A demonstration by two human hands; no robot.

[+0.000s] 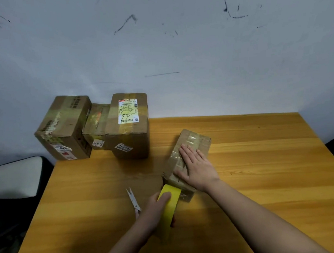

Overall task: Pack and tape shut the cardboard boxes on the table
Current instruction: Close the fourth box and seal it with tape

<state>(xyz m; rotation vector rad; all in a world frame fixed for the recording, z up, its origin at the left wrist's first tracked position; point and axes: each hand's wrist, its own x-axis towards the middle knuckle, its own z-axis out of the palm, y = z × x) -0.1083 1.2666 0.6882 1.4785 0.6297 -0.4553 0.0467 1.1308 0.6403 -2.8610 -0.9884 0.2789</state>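
Tape comes first: the left hand (156, 207) grips the yellow roll of sticky tape (169, 203), with the thumb curled over the top of the ring and the other fingers hidden behind it. The roll touches the near end of the small brown cardboard box wrapped in clear tape (186, 160), which lies on the yellow wooden table (265, 168). The right hand (197, 167) rests flat on top of this box, fingers straight and spread, pressing it down. The box looks light and would likely slide on the smooth wood (so a flat hand on top is a good way to keep it still). Its old shiny tape may be slippery, and the cardboard is stiff but can dent at the corners. The roll is best held through its middle hole. Just left of the left thumb lie small silver scissors with pink handles (133, 200), partly hidden by the hand. Far beyond the fingertips stand three bigger brown cardboard boxes with labels (94, 128). Whether a loose tape end is already stuck on the box is hard to see.
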